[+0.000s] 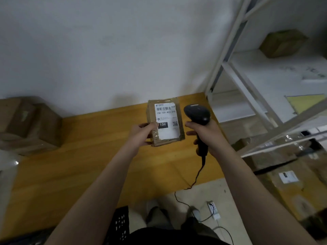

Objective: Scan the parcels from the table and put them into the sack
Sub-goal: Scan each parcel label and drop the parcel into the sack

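Brown boxes (30, 124) at the left end of the wooden surface (79, 147); my left hand (143, 132) gripping the left edge of a parcel (165, 122) held above that surface, label towards me; just beside it, a black scanner (197, 114), its handle clasped in my right hand (206, 134).

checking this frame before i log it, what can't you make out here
Head view only.
- Sack: outside the frame.
- Fine print on the parcel label: too small; the left hand thumb covers its edge.
- Trigger of the scanner: hidden by the right hand.
- Box on the shelf: blurred.
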